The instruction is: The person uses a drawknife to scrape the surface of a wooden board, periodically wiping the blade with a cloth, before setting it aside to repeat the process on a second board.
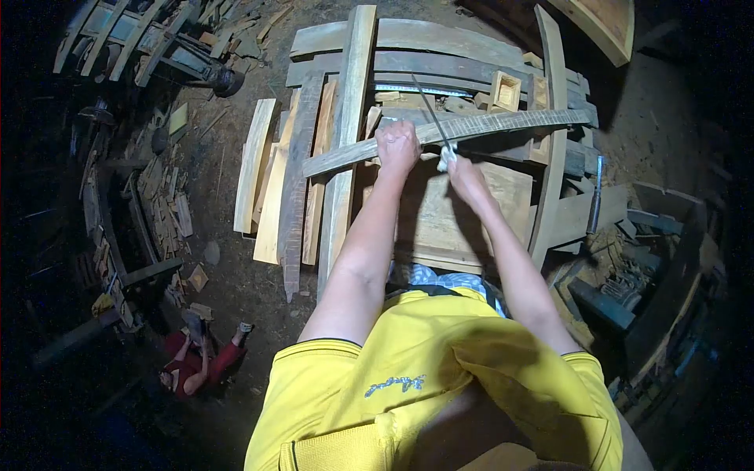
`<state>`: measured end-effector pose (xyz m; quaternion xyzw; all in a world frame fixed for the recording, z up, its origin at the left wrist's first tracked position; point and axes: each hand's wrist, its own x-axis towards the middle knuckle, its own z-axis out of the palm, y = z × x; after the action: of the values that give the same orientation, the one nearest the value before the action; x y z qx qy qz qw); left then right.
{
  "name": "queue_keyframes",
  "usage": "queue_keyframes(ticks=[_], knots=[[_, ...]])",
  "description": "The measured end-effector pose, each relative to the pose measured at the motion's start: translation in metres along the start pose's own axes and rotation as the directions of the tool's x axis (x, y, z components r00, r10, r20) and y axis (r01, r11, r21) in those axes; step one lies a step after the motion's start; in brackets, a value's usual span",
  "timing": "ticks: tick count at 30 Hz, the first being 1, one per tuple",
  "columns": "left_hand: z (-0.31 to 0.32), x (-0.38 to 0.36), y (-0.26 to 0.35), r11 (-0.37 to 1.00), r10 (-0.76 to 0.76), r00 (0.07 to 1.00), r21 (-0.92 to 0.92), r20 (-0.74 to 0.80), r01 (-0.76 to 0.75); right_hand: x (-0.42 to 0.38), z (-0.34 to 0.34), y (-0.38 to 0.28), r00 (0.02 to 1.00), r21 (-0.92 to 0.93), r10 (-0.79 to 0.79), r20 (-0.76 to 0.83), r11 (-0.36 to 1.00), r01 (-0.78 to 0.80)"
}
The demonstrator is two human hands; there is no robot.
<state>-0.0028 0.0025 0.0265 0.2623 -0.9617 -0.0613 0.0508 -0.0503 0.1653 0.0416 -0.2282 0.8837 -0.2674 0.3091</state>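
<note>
My left hand (399, 144) is closed over a narrow wooden strip (510, 124) marked with many crosswise lines. The strip lies slantwise across two long boards, a left board (353, 94) and a right board (554, 102). In my right hand (466, 177) is a long, thin, dark tool (430, 110) with white wrapping at its grip end. Its shaft crosses the strip just right of my left hand and points up and left. I cannot make out whether it is a file or a blade.
Stacked planks (440, 39) lie beyond my hands, near a small wooden box (505, 91). Loose boards (275, 196) stand at the left. A person in red (203, 363) sits at lower left. Machinery (624, 290) stands at the right, and wood scraps litter the floor.
</note>
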Motion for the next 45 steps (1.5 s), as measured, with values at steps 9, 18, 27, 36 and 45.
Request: queue_keyframes(ticks=[9, 18, 27, 36, 45], knots=[[0.008, -0.001, -0.001, 1.000, 0.016, 0.996, 0.021, -0.088, -0.014, 0.000, -0.005, -0.005, 0.999, 0.090, 0.025, 0.031, 0.996, -0.028], [0.006, 0.001, -0.002, 1.000, -0.006, 0.998, -0.007, -0.070, 0.005, -0.039, -0.001, 0.008, 1.000, -0.016, 0.012, -0.014, 1.000, -0.012], [0.002, 0.001, 0.000, 0.999, -0.030, 0.999, -0.016, 0.033, 0.031, 0.007, -0.003, -0.011, 1.000, -0.031, 0.027, -0.002, 0.999, -0.027], [0.005, 0.006, 0.000, 0.997, -0.075, 0.991, -0.027, 0.113, 0.078, 0.024, -0.007, -0.015, 0.999, -0.082, 0.022, 0.032, 0.996, -0.020], [0.011, 0.002, 0.000, 0.999, -0.039, 0.999, 0.013, -0.004, 0.039, -0.029, -0.002, 0.004, 1.000, -0.059, -0.008, -0.030, 0.998, 0.006]])
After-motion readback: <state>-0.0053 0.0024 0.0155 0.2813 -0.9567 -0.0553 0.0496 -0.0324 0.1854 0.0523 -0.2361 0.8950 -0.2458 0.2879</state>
